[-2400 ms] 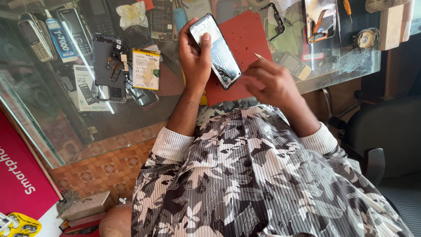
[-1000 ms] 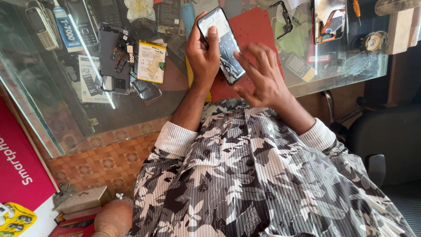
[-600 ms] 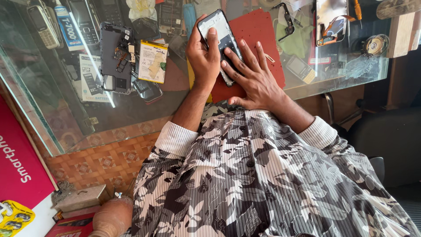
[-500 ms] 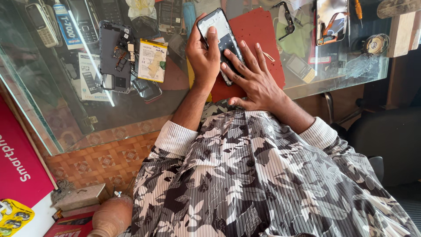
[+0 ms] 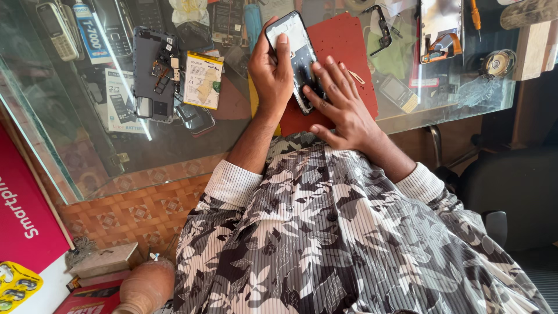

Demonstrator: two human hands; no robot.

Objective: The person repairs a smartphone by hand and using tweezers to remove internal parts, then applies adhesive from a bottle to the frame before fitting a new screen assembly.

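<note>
1. Holding position: one phone frame, a dark rectangular shell stripped open, its upper part pale, its lower part black with inner parts showing; it is tilted, raised over the red mat near the middle of the glass desk
2. Left hand: one; its fingers are wrapped round the frame's left edge, thumb pressed on the pale upper face
3. Right hand: one; fingers spread flat, fingertips resting on the frame's lower right edge, not closed round anything
4. Red mat: one, dotted with small holes, lying under both hands
5. Opened phone body: one, grey, circuit parts exposed, left of the hands
6. Battery: one, pale yellow pack, just beside the opened body
7. Keypad handsets: at least two, one light and one dark, at the far left under the glass
8. Small bar phone: one, right of the mat
9. Screwdriver: one, orange handle, far right
10. Clay pot: one, on the floor below the desk
</note>
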